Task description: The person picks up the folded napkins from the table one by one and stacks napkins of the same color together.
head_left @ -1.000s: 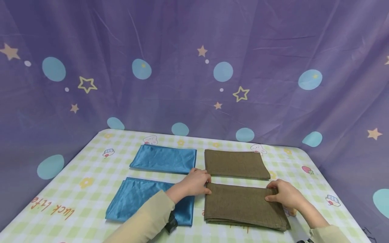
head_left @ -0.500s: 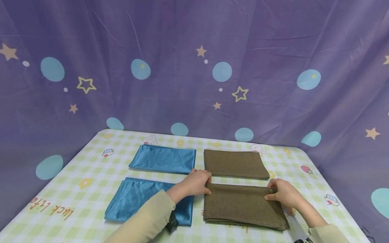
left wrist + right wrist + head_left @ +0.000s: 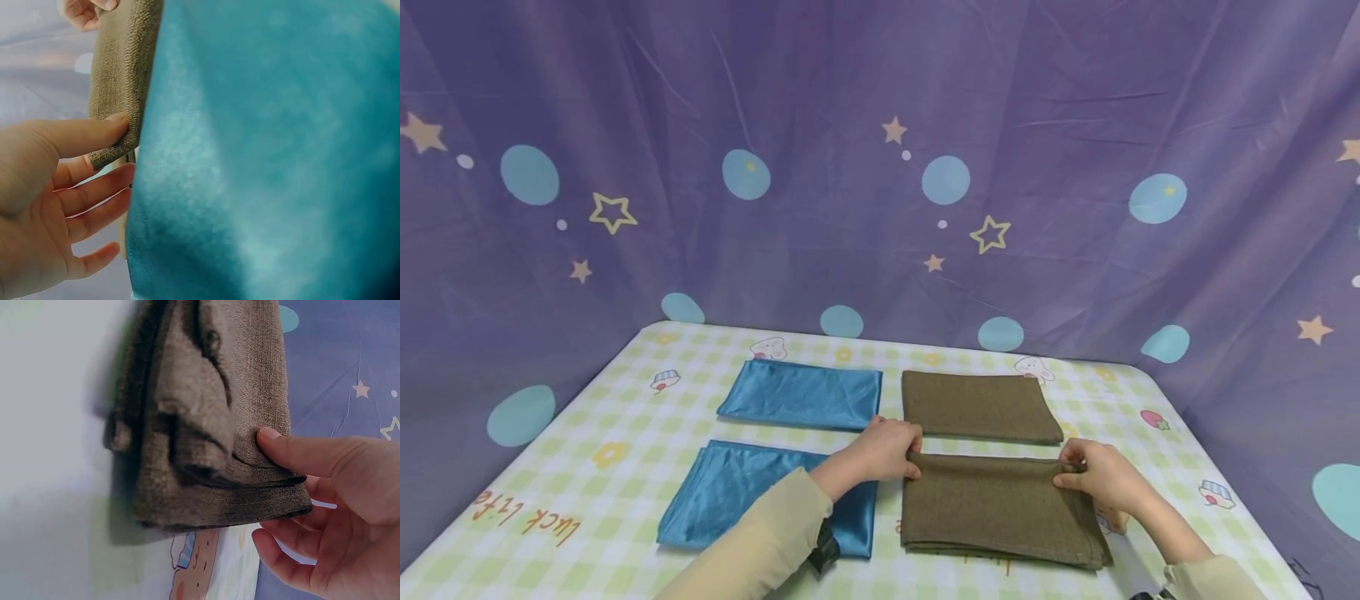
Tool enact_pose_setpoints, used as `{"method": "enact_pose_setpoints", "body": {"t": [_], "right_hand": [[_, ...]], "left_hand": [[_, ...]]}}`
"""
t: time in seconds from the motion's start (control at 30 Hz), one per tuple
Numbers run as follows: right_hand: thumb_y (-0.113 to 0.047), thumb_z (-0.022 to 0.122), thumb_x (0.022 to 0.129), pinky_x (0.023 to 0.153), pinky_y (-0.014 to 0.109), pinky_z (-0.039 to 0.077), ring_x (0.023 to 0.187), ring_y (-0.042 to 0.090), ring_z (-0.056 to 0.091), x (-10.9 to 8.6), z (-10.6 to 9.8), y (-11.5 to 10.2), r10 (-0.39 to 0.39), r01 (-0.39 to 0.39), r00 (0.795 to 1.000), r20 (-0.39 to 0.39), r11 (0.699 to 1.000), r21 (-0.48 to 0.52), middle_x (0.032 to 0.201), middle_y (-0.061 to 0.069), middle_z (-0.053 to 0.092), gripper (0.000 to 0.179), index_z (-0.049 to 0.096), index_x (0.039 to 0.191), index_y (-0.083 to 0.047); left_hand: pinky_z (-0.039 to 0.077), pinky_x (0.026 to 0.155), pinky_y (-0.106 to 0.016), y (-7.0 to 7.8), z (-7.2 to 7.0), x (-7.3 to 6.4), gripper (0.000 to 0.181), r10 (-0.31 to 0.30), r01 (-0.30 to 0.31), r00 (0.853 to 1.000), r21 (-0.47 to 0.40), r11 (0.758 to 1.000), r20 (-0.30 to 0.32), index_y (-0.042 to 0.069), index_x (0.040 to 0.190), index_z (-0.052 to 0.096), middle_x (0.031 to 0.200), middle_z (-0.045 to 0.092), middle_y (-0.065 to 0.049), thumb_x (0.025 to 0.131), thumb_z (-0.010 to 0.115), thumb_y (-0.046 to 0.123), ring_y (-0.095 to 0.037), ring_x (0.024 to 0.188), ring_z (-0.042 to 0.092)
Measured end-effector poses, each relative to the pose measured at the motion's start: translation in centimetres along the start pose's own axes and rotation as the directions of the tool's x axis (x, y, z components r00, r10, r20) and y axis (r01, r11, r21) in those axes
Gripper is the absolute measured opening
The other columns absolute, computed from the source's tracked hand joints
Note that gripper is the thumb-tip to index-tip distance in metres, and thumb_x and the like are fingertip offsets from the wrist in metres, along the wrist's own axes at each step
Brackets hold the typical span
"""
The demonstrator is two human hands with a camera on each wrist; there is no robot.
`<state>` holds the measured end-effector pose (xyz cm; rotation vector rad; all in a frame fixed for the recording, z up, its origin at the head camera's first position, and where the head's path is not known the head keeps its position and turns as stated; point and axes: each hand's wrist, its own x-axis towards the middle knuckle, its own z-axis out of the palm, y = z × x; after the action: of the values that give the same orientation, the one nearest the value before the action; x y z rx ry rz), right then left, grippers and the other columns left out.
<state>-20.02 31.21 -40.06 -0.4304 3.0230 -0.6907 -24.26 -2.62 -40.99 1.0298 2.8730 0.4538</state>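
A folded brown cloth (image 3: 1000,508) lies at the front right of the table, its layers showing along the near edge. My left hand (image 3: 880,452) pinches its far left corner; in the left wrist view the thumb (image 3: 94,134) presses on top with the fingers beneath. At the far right corner my right hand (image 3: 1105,477) pinches the same cloth, and in the right wrist view its thumb (image 3: 300,453) lies over the stacked folds. Under my left forearm is a folded shiny blue cloth (image 3: 737,492), partly hidden by the sleeve.
Behind these lie another folded blue cloth (image 3: 805,394) on the left and another folded brown cloth (image 3: 977,406) on the right. The table (image 3: 617,492) wears a green checked cover. A purple curtain (image 3: 850,100) with stars hangs behind and at the sides.
Both hands keep their hold on the front brown cloth and barely move. The view shifts very slightly; the cloths stay in place.
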Motion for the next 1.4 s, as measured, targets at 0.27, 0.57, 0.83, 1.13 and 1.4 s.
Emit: {"method": "enact_pose_setpoints", "body": {"t": [0.27,0.57,0.83,1.13,1.4], "right_hand": [[-0.018,0.080,0.082,0.071,0.041,0.048,0.080,0.019,0.059,0.0,0.0,0.1,-0.013,0.013,1.000,-0.001,1.000,0.002,0.085,-0.001,0.063,0.019,0.065,0.092,-0.010],[-0.018,0.076,0.086,0.069,0.041,0.048,0.079,0.019,0.060,0.1,-0.7,-0.3,-0.036,0.036,0.999,-0.012,0.999,-0.009,0.085,-0.001,0.064,0.015,0.066,0.093,-0.009],[-0.017,0.074,0.088,0.071,0.043,0.050,0.081,0.023,0.062,0.4,-1.2,-0.7,-0.049,0.049,0.999,-0.011,0.999,-0.024,0.088,0.001,0.067,0.010,0.067,0.091,-0.010],[-0.015,0.069,0.093,0.064,0.039,0.046,0.075,0.018,0.058,0.8,-2.2,-1.2,-0.064,0.063,0.998,-0.025,0.997,-0.038,0.086,-0.003,0.065,0.004,0.066,0.091,-0.012],[-0.015,0.068,0.094,0.060,0.033,0.041,0.068,0.011,0.049,1.4,-2.4,-1.3,-0.076,0.074,0.996,-0.055,0.997,-0.032,0.080,-0.006,0.062,0.005,0.066,0.091,-0.012]], "left_hand": [[0.038,0.085,-0.042,-0.1,-0.5,0.2,0.020,-0.031,0.033,0.999,-0.061,0.998,0.032,0.017,0.083,0.061,0.072,0.054,0.012,0.086,0.079,0.026,-0.007,0.066,0.048],[0.036,0.080,-0.038,-0.3,-1.3,0.1,0.018,-0.015,0.017,1.000,-0.105,0.994,0.022,0.017,0.083,0.062,0.074,0.056,0.012,0.086,0.078,0.025,-0.007,0.067,0.048],[0.035,0.075,-0.036,-0.3,-1.6,-0.1,0.018,0.002,0.000,1.000,-0.134,0.991,0.014,0.016,0.084,0.060,0.074,0.054,0.009,0.087,0.077,0.022,-0.009,0.067,0.046],[0.039,0.063,-0.029,-0.4,-2.1,0.0,0.018,0.022,-0.022,1.000,-0.199,0.980,-0.007,0.012,0.086,0.058,0.074,0.052,0.005,0.089,0.076,0.016,-0.010,0.065,0.045],[0.041,0.063,-0.030,-0.6,-2.7,0.2,0.016,0.032,-0.039,0.999,-0.237,0.971,-0.030,0.010,0.089,0.059,0.076,0.056,0.003,0.089,0.075,0.013,-0.011,0.066,0.048]]}}
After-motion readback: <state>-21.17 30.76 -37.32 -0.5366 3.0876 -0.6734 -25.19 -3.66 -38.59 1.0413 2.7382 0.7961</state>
